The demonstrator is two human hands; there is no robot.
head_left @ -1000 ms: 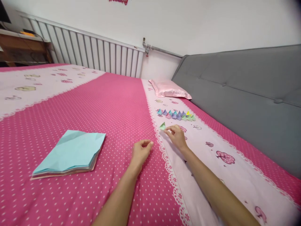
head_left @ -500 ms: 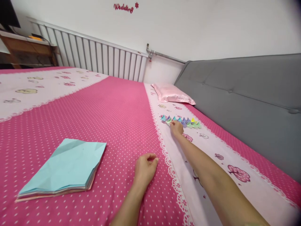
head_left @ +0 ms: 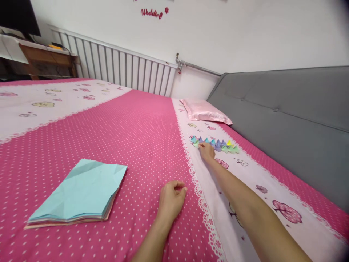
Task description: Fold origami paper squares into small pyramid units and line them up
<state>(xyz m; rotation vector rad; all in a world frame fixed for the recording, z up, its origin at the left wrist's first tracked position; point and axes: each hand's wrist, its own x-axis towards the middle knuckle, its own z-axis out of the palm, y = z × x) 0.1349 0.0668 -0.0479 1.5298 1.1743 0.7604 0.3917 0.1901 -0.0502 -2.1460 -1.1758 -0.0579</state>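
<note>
My right hand (head_left: 207, 151) reaches out over the bed to a double row of small folded paper pieces (head_left: 218, 145), which are blue, purple, green and yellow with pointed tops. Its fingers are pinched together at the edge of a light green folded paper piece (head_left: 196, 144) at the left end of the near row. Closer in, my left hand (head_left: 172, 199) rests on the pink dotted sheet with its fingers loosely curled and nothing visible in them. To its left lies a stack of paper sheets (head_left: 81, 191), light blue on top with other colours beneath.
A pink pillow (head_left: 207, 111) lies beyond the folded pieces, by the grey padded headboard (head_left: 294, 98). Against the far wall stands a white radiator (head_left: 122, 65) with a pipe (head_left: 196, 66). A desk (head_left: 46, 56) with a black screen (head_left: 20, 16) is at far left.
The view has shifted slightly, so everything sits a little further right in the picture. My right hand stays at the green folded piece, and my left hand stays curled on the sheet.
</note>
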